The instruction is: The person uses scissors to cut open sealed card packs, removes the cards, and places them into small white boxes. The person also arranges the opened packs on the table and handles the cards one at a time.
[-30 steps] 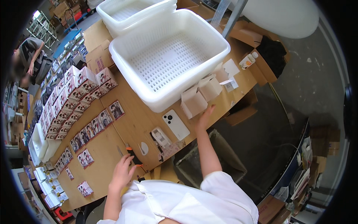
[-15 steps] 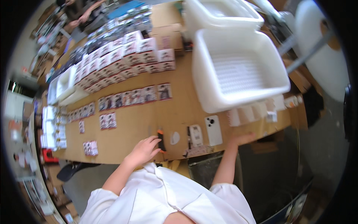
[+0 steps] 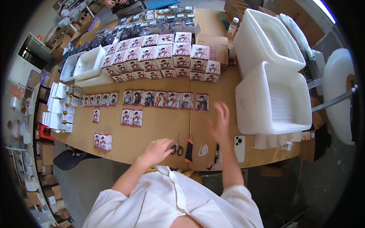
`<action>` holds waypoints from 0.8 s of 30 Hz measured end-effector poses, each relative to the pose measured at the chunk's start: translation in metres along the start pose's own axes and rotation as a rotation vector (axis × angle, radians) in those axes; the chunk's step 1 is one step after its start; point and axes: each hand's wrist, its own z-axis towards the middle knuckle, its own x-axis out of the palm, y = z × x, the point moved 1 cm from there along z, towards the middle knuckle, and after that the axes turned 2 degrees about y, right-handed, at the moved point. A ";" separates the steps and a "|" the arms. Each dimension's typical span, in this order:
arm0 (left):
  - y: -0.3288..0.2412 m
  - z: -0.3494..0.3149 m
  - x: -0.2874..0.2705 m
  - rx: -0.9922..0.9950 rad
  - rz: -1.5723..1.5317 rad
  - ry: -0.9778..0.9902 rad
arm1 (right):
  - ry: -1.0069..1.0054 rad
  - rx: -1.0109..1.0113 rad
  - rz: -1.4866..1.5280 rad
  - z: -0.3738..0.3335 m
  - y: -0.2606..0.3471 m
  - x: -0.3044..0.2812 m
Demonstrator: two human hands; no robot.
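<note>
My left hand (image 3: 155, 151) hovers at the table's front edge, fingers stretched out and holding nothing I can see. Just beside its fingertips lie dark-handled scissors (image 3: 177, 149) and, further right, an orange-and-black utility knife (image 3: 189, 149). My right hand (image 3: 220, 123) reaches forward over the table, fingers extended and slightly blurred, with nothing visible in it. Ahead of that hand, a single illustrated card packet (image 3: 202, 102) ends a row of similar packets (image 3: 161, 99). Two more packets (image 3: 132, 117) lie nearer, and a small stack (image 3: 103, 141) sits at front left.
Stacked illustrated boxes (image 3: 164, 56) fill the table's far middle. White plastic bins (image 3: 254, 113) stand at right, smaller white trays (image 3: 90, 64) at left. A white phone (image 3: 239, 149) and a white oval piece (image 3: 203, 149) lie near the front edge. Another person's hand (image 3: 110, 3) shows at the far side.
My right hand has moved from the front edge, right of the phone, forward and left over the table. My left hand stays near the front edge. The view has shifted, showing the scissors clearly.
</note>
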 end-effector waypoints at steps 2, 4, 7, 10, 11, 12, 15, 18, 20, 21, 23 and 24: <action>0.018 -0.012 -0.013 -0.034 -0.044 -0.021 | -0.034 -0.111 0.014 0.084 -0.003 0.018; 0.040 -0.023 -0.025 -0.043 -0.084 -0.047 | -0.029 -0.116 -0.108 0.155 -0.029 0.030; 0.079 -0.043 -0.035 -0.066 -0.144 -0.107 | 0.235 -0.002 -0.574 0.235 -0.046 0.037; 0.109 -0.070 -0.044 -0.143 -0.186 -0.146 | 0.435 0.125 -0.625 0.280 -0.048 0.060; 0.121 -0.078 -0.045 -0.170 -0.191 -0.146 | 0.472 0.145 -0.685 0.286 -0.048 0.065; 0.131 -0.082 -0.047 -0.193 -0.196 -0.144 | 0.521 0.120 -0.703 0.290 -0.058 0.067; 0.149 -0.096 -0.055 -0.280 -0.240 -0.175 | 0.513 0.019 -0.678 0.295 -0.042 0.071; 0.160 -0.097 -0.062 -0.251 -0.252 -0.188 | 0.337 0.035 -0.721 0.266 -0.002 0.064; 0.164 -0.094 -0.057 -0.209 -0.284 -0.194 | 0.165 -0.004 -0.742 0.220 0.033 0.065; 0.165 -0.091 -0.053 -0.190 -0.294 -0.201 | 0.123 0.004 -0.760 0.192 0.059 0.067; 0.162 -0.079 -0.041 -0.086 -0.207 -0.189 | 0.110 0.012 -0.723 0.122 0.108 0.072; 0.152 -0.072 -0.039 -0.055 -0.237 -0.202 | 0.150 0.046 -0.621 0.087 0.130 0.078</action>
